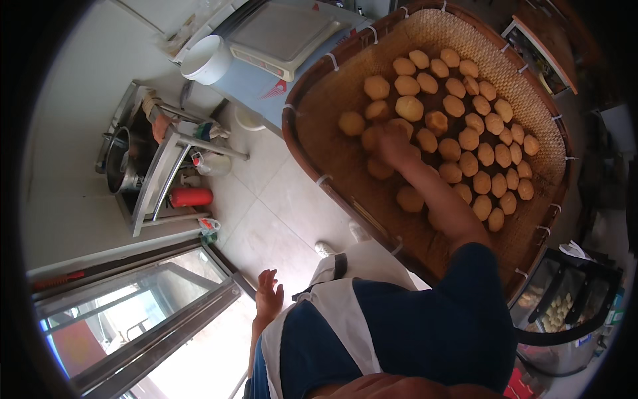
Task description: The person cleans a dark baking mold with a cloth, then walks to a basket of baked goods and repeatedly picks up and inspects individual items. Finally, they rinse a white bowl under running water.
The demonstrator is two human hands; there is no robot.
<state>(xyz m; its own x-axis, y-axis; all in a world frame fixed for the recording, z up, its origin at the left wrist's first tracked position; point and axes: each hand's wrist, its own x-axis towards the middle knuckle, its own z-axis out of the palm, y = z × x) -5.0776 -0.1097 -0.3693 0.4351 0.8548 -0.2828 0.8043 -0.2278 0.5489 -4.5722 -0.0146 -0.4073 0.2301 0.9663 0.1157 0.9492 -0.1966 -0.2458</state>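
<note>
Rows of golden-brown round pastries (409, 108) lie spread over a large woven bamboo tray (332, 149) with a brown rim. Over their left side reaches my right hand (395, 143), its fingers down among the pastries. One pastry (370, 138) shows right beside the fingertips; whether they grip it is hidden by the hand. My left hand (268, 297) hangs low at my left side, away from the tray. Its fingers are loosely bent and apart, with nothing in them.
A flat scale (286, 36) and a white bucket (207, 60) stand on a table beyond the tray. At left is a metal stand (174, 159) with a pot (119, 159) and a red cylinder (191, 197). A glass door (143, 306) is lower left; a clear-sided container (558, 309) lower right.
</note>
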